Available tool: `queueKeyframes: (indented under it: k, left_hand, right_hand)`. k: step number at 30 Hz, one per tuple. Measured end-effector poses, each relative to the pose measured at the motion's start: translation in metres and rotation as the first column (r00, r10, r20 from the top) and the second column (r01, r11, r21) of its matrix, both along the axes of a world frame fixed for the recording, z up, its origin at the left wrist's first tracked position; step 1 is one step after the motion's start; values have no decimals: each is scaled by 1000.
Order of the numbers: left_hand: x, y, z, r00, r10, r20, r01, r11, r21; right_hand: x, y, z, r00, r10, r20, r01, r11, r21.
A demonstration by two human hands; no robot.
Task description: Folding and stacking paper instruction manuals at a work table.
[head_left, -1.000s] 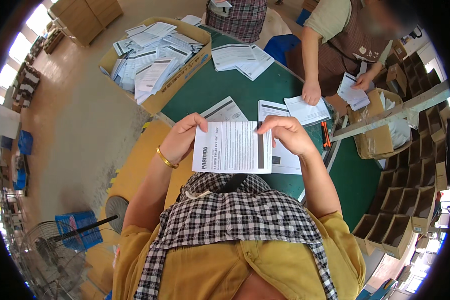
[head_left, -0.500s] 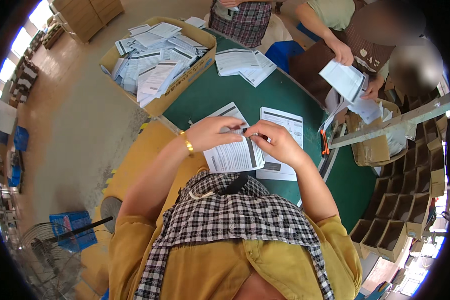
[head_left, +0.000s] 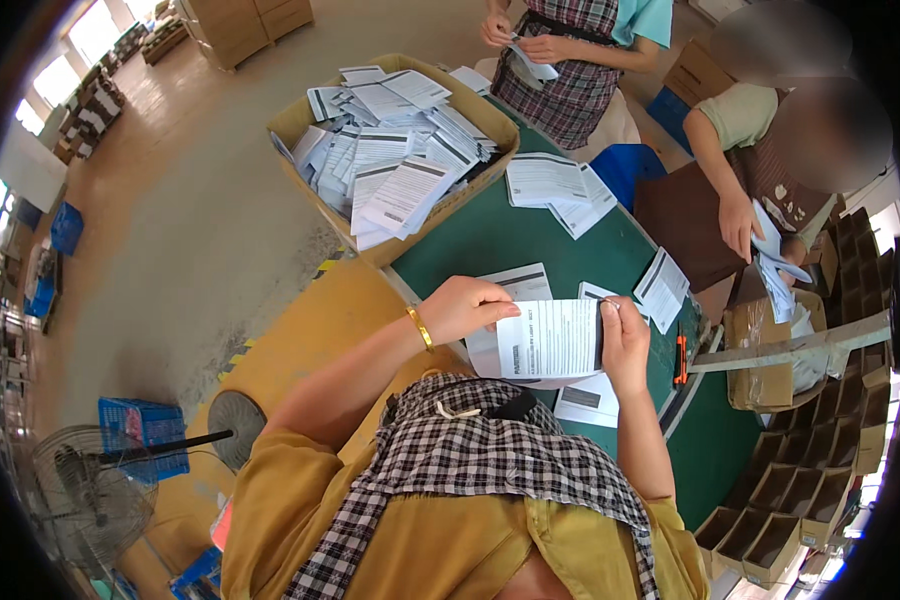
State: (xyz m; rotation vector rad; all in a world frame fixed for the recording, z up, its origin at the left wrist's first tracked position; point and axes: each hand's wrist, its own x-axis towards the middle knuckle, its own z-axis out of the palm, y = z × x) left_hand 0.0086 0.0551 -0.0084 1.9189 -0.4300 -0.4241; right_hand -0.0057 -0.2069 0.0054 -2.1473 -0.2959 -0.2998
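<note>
A folded white printed leaflet (head_left: 555, 340) is stretched between my hands, above the near part of the green table (head_left: 460, 243). My left hand (head_left: 465, 308), with a gold bracelet at its wrist, grips the leaflet's left side. My right hand (head_left: 624, 342) pinches its upper right corner by a dark printed band. Partly covered by the leaflet and my hands, more printed sheets (head_left: 520, 281) lie beyond it, and another paper (head_left: 590, 403) shows below it.
A cardboard box (head_left: 475, 197) heaped with folded leaflets (head_left: 390, 160) stands at the far left. More leaflets (head_left: 555, 185) lie at the table's far side. An orange cutter (head_left: 680, 360) rests by the right edge, near a metal bar (head_left: 800, 350). Two co-workers handle papers opposite.
The leaflet has come up off the table, and my hands have moved apart to its two sides. My view has shifted, so the surroundings sit farther right and lower.
</note>
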Motion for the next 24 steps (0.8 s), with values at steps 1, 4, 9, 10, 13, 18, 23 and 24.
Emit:
queueKeyframes:
  k: [1,4,9,10,13,18,23,24]
  left_hand:
    - [2,4,2,996,-3,-91,2,1000,-14]
    - [9,20,4,990,137,-26,-137,991,8]
    - [64,155,18,795,599,97,-601,799,-7]
    - [66,169,30,727,623,291,-681,709,185]
    - [62,149,26,703,544,459,-685,690,232]
    - [-3,10,-34,984,-88,156,50,972,229]
    - [-22,-45,-76,876,-260,407,-3,840,543]
    - [-21,-47,-80,823,-274,498,-66,824,563]
  right_hand:
    - [3,2,-6,998,-45,33,47,998,-48]
    - [18,-5,-12,964,-265,-24,263,962,-69]
    - [4,-117,-78,980,-83,-183,-7,896,-445]
    - [-5,-128,-88,928,57,-368,-213,892,-399]
    - [-28,-112,-102,837,134,-530,-349,878,-329]
    - [-19,-65,-144,933,161,-321,-222,961,-165]
    - [-7,-35,-117,965,189,-180,-220,961,-169]
    - [-9,-34,-111,962,202,-183,-232,959,-161]
